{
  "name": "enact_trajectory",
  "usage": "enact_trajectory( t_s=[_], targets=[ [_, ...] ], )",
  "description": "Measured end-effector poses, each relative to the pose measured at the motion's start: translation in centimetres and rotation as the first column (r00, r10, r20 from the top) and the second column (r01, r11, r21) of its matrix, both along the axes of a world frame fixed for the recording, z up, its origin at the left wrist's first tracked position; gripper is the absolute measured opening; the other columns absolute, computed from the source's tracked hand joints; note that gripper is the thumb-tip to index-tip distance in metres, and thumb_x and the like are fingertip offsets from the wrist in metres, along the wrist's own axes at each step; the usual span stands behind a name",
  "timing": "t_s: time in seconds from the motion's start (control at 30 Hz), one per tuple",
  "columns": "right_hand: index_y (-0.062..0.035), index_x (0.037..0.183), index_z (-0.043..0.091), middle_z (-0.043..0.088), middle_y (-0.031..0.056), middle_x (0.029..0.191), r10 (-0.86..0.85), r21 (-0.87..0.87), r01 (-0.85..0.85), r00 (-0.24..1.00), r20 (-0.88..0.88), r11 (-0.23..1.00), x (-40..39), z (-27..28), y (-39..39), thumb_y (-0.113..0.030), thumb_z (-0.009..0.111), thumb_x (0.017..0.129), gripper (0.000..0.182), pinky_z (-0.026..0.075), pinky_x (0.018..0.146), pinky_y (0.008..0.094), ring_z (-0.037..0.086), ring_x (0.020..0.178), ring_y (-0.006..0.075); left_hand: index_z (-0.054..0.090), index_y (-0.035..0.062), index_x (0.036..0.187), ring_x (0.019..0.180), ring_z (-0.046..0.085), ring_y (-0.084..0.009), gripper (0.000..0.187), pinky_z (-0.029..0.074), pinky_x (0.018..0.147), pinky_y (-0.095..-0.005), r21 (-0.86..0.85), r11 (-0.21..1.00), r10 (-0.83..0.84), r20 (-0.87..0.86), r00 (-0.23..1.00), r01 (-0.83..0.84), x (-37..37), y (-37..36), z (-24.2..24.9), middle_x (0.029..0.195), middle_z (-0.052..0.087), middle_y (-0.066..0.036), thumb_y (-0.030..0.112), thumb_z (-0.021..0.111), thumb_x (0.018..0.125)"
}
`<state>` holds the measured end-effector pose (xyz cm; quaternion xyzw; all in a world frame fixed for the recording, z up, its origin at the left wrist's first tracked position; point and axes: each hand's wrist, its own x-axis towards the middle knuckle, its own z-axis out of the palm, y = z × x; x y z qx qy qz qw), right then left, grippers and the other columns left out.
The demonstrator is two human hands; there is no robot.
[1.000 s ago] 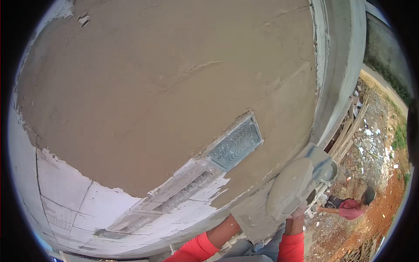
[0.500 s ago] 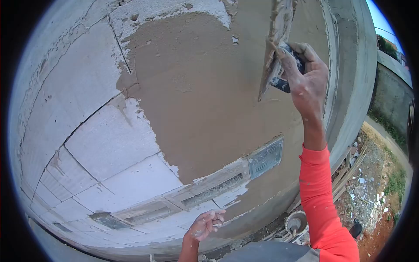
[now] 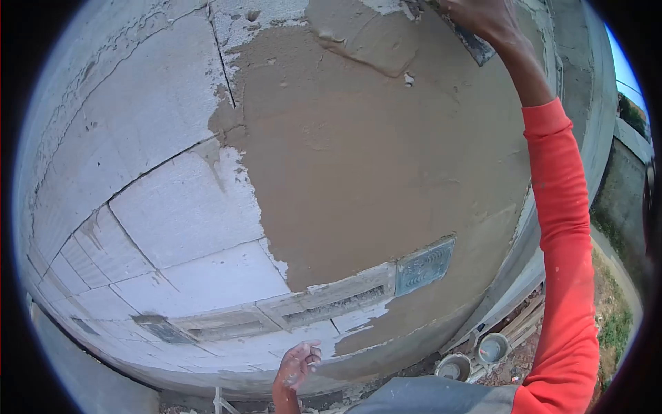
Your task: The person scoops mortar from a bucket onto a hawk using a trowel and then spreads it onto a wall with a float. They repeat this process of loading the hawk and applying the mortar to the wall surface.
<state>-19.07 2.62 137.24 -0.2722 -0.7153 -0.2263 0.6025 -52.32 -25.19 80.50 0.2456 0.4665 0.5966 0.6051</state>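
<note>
Reaching above the patterned panel, the right hand grips a trowel, its fingers partly cut off; whether the trowel touches the wall is unclear. Mortar covers much of the area above the panel, with a thicker patch farther up-left. Below and left of the panel, the left hand is empty, fingers loosely curled. Two buckets stand below the panel.
</note>
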Motion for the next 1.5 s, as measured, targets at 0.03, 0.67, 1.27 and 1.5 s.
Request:
enact_trajectory(
  t_s=[0.03, 0.67, 1.27, 1.5],
  targets=[
    [0.0034, 0.100, 0.070, 0.065, 0.0086, 0.072, -0.062, 0.035, 0.061, 0.997, 0.036, 0.998, 0.3, -0.1, -0.6, -0.030, 0.072, 0.095, 0.033, 0.050, 0.063, 0.0373, 0.058, 0.067, 0.0190, 0.061, 0.0002, 0.131, 0.086, 0.064, -0.0141, 0.041, 0.048, 0.066, -0.0244, -0.047, 0.999, 0.016, -0.012, 1.000, -0.016, 0.2, -0.4, -1.1, 0.099, 0.068, -0.005, 0.033, 0.061, 0.105],
    [-0.0039, 0.078, 0.068, 0.064, 0.0150, 0.062, -0.020, 0.129, 0.035, 0.994, -0.112, 0.991, -4.5, 0.3, 4.4, -0.038, 0.076, 0.088, 0.037, 0.051, 0.056, 0.0463, 0.065, 0.059, 0.0345, 0.068, 0.0020, 0.126, 0.071, 0.059, -0.0096, 0.031, 0.042, 0.062, -0.0254, 0.130, 0.897, -0.268, -0.600, 0.754, 0.423, 11.0, 12.5, 21.6, 0.093, 0.071, -0.003, 0.025, 0.059, 0.106],
    [0.0003, 0.074, 0.065, 0.060, 0.0130, 0.061, 0.011, 0.036, -0.013, 0.998, 0.057, 0.999, 0.6, -6.9, 9.4, -0.041, 0.072, 0.091, 0.046, 0.048, 0.055, 0.0432, 0.059, 0.057, 0.0306, 0.069, 0.0036, 0.121, 0.065, 0.054, -0.0084, 0.026, 0.039, 0.057, -0.0226, 0.028, 0.983, -0.136, -0.545, 0.827, 0.180, 6.7, 5.8, 14.9, 0.089, 0.069, -0.005, 0.022, 0.060, 0.105],
    [-0.0031, 0.071, 0.062, 0.064, 0.0121, 0.060, -0.029, 0.226, 0.025, 0.999, 0.014, 0.974, 7.3, -9.5, 9.6, -0.038, 0.079, 0.088, 0.042, 0.047, 0.048, 0.0388, 0.061, 0.048, 0.0286, 0.068, 0.0025, 0.125, 0.066, 0.054, -0.0074, 0.027, 0.040, 0.058, -0.0225, -0.051, 0.998, -0.002, -0.438, 0.899, -0.022, 4.0, -0.2, 8.6, 0.088, 0.069, -0.004, 0.018, 0.059, 0.106]
  ],
)
